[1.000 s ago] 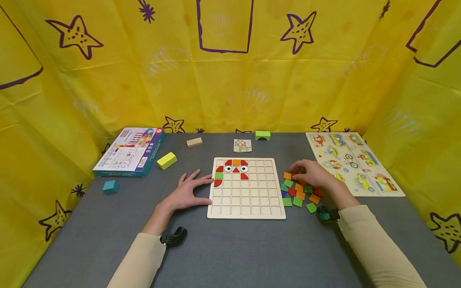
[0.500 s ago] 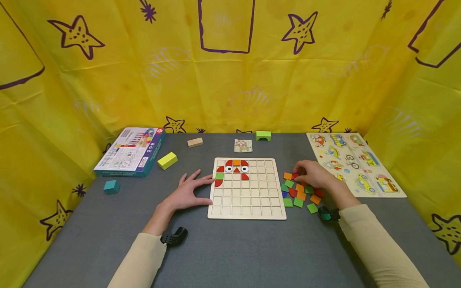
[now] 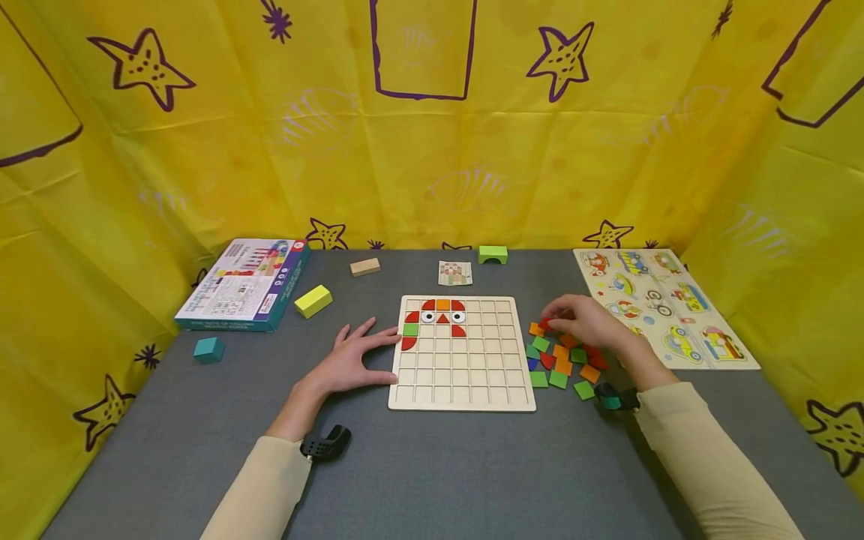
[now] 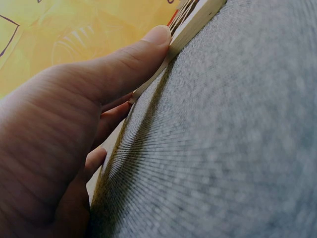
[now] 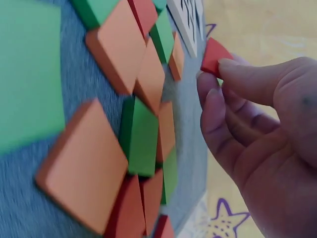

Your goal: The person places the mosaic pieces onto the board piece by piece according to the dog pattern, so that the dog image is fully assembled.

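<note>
A wooden grid board (image 3: pixel 466 379) lies mid-table, with several red, green, orange and eye-patterned tiles set in its upper left cells. My left hand (image 3: pixel 351 361) rests at the board's left edge, fingers spread and thumb against the rim; the left wrist view shows the thumb tip (image 4: pixel 159 35) at the wooden side. Over the loose pile to the right of the board, my right hand (image 3: pixel 586 319) pinches a red quarter-round tile (image 5: pixel 214 54) between thumb and fingertips. Below that hand lie several green, orange, red and blue tiles, such as a green square (image 3: pixel 558 379).
Behind the board are a small picture card (image 3: pixel 455 273), a green arch block (image 3: pixel 493 255) and a plain wooden block (image 3: pixel 365 267). Leftward stand a yellow block (image 3: pixel 313 301), a teal block (image 3: pixel 209 350) and a flat box (image 3: pixel 236 289). A picture puzzle board (image 3: pixel 675 315) lies right.
The right hand has lifted a little from the pile, with the red tile now between its fingertips. My left hand has stayed at the board's edge.
</note>
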`<state>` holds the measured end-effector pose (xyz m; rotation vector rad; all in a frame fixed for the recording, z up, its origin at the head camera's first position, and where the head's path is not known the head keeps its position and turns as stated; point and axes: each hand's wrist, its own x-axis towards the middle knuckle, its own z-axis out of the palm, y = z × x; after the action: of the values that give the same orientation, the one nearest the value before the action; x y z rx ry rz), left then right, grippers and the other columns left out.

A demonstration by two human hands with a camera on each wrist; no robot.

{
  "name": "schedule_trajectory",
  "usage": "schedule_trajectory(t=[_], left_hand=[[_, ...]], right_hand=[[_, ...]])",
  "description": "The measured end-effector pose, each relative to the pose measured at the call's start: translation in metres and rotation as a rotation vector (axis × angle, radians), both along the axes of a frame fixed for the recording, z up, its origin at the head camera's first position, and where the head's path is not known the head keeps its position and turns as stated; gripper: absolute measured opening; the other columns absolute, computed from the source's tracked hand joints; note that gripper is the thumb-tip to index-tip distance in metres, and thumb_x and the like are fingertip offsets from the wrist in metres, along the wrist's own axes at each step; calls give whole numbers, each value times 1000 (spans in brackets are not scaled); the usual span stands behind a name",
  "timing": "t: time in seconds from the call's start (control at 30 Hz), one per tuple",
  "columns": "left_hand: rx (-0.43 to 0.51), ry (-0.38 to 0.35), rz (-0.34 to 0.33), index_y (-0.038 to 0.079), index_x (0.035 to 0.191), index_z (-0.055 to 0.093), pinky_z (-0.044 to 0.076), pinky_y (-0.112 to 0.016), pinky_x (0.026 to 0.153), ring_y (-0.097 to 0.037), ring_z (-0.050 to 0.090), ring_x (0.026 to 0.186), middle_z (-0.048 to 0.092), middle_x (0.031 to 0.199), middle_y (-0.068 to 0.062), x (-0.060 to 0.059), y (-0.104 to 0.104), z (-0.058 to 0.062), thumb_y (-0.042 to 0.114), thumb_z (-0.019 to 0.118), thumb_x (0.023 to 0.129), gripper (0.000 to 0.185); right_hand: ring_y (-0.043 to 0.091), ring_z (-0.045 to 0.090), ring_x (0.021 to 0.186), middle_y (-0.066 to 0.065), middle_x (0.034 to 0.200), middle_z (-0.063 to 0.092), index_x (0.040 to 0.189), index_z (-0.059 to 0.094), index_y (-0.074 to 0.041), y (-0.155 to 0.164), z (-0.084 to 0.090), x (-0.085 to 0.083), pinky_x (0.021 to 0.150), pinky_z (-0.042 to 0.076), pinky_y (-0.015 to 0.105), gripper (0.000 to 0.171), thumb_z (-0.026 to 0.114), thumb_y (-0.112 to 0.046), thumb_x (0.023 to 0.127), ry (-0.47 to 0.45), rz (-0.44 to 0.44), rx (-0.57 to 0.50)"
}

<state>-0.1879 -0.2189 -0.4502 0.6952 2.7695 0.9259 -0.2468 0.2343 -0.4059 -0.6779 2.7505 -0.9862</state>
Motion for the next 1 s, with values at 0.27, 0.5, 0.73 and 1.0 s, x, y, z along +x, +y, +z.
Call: schedule_trajectory(t=[0.27,0.5,0.73,1.0], left_hand=[[-8,-6,0,17,147,56,-9,-64,114,-37,10,152,40,159,1,0,0,1,51,80,82,77],[-15,-8,5,18,148,55,-9,-64,114,-37,9,152,40,159,1,0,0,0,52,80,83,77],[-15,-11,8,17,147,55,-9,-63,114,-36,9,153,40,159,1,-1,0,0,52,80,83,77],[-15,-11,4,17,147,56,-9,-64,114,-36,9,153,40,159,1,-1,0,0,51,80,83,77]], right_hand=[[24,63,82,9,99,64,112,70,-1,-18,-6,-1,65,49,33,19,70,-6,94,-53,44,-76],[24,61,84,11,105,68,118,70,-2,-31,-6,-1,73,51,35,22,66,-4,96,-50,115,-101],[24,61,82,5,94,70,101,69,-4,-47,-6,-2,75,52,31,8,71,-6,94,-73,88,-180],[22,61,80,3,93,69,100,73,-6,-74,-6,0,75,50,36,8,73,-10,93,-131,88,-174]])
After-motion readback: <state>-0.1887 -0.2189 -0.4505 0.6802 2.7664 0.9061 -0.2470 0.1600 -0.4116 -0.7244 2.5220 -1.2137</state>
